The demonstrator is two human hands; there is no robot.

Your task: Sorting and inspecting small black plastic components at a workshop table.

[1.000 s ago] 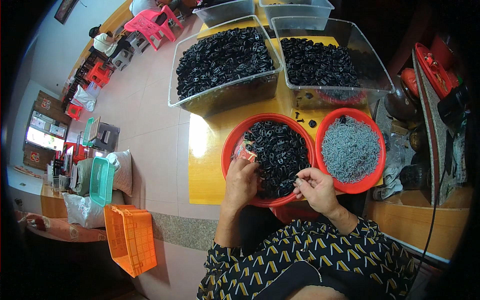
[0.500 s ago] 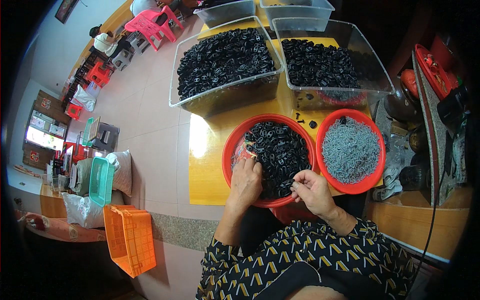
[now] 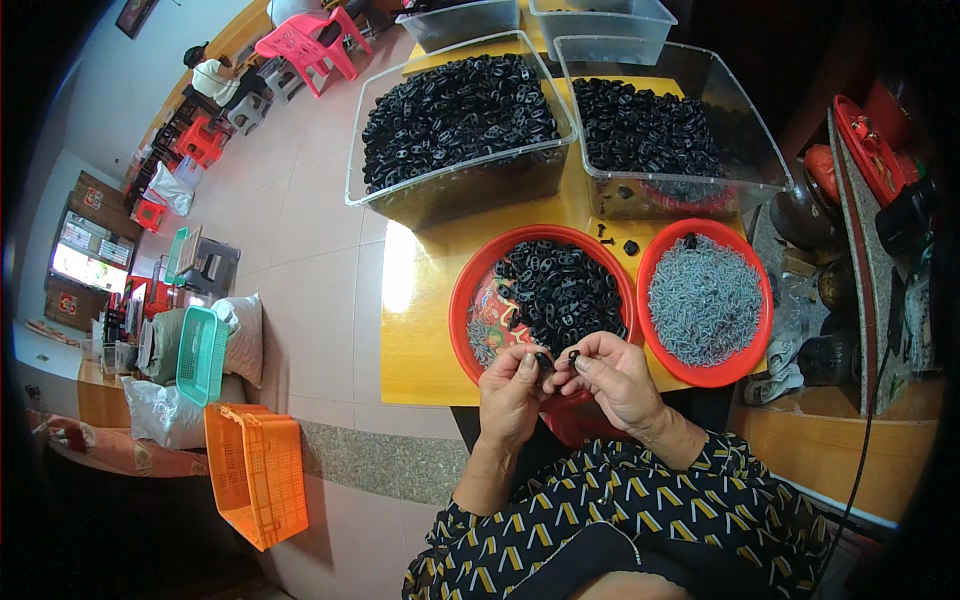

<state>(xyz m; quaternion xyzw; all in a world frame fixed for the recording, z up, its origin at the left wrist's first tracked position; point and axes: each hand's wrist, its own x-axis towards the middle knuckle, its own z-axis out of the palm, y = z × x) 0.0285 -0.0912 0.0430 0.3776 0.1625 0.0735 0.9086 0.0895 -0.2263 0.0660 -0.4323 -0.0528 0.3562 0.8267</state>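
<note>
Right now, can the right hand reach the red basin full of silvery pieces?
Probably yes: the right hand sits near the red basin, and the silvery pieces lie mostly uncovered, though the hand's grip holds a black part.

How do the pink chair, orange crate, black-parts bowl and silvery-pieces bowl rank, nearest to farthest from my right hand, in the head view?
From your right hand:
1. Black-parts bowl, just ahead.
2. Silvery-pieces bowl, ahead and right.
3. Orange crate, lower left.
4. Pink chair, far upper left.
</note>
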